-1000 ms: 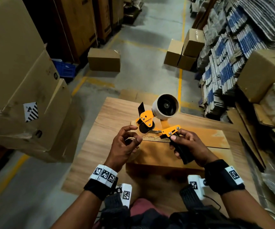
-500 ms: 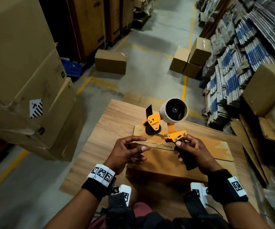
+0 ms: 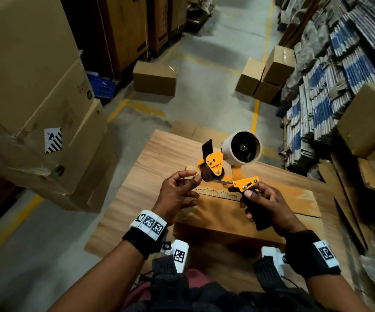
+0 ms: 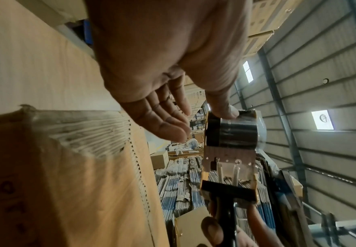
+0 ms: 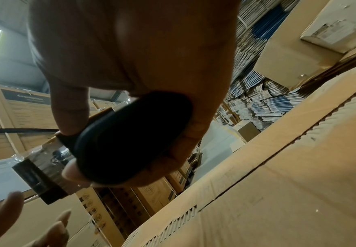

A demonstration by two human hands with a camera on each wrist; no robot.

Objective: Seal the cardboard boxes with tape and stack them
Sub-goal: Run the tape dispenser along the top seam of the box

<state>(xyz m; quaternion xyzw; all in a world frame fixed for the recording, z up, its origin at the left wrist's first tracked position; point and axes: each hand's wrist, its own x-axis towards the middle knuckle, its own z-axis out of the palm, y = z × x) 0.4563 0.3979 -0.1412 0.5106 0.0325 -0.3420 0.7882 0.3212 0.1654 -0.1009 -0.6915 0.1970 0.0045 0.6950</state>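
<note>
XMUNIX tape dispenser (image 3: 226,166) in right hand (image 3: 265,204) above cardboard box (image 3: 227,212)

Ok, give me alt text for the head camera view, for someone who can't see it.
A person's right hand grips the black handle of an orange tape dispenser above a cardboard box on a wooden table, while the left hand touches its roller. Stacked cartons line a warehouse aisle beyond.
</note>
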